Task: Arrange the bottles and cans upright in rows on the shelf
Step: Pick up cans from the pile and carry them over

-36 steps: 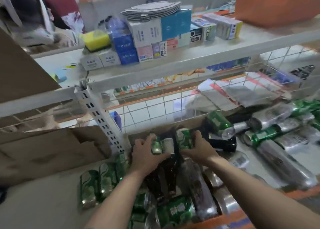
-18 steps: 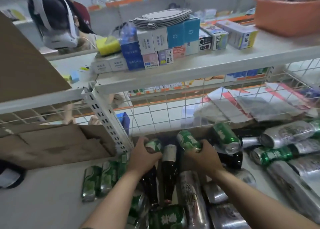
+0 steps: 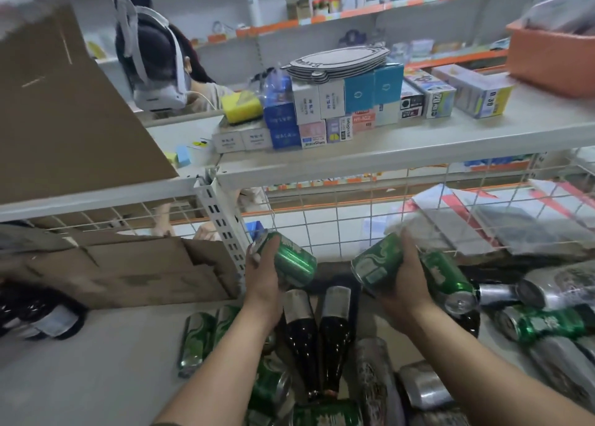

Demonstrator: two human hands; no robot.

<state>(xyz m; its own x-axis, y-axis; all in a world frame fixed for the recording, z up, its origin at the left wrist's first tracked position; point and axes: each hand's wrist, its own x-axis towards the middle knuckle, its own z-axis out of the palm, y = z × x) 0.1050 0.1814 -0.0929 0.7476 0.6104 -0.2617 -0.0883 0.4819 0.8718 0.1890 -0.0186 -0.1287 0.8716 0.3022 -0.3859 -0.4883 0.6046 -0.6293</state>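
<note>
Above the bottles, both hands grip green cans.

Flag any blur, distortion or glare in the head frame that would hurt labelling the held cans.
Head view: motion smear is heaviest on the cardboard at the left edge; the upper shelf slants and the slotted upright leans, typical wide-angle; left hand with the left can and right hand with the right can are soft but readable; lighting flat, mild sheen on the silver cans.

Grey shelf; lying cans, dark bottles
</note>
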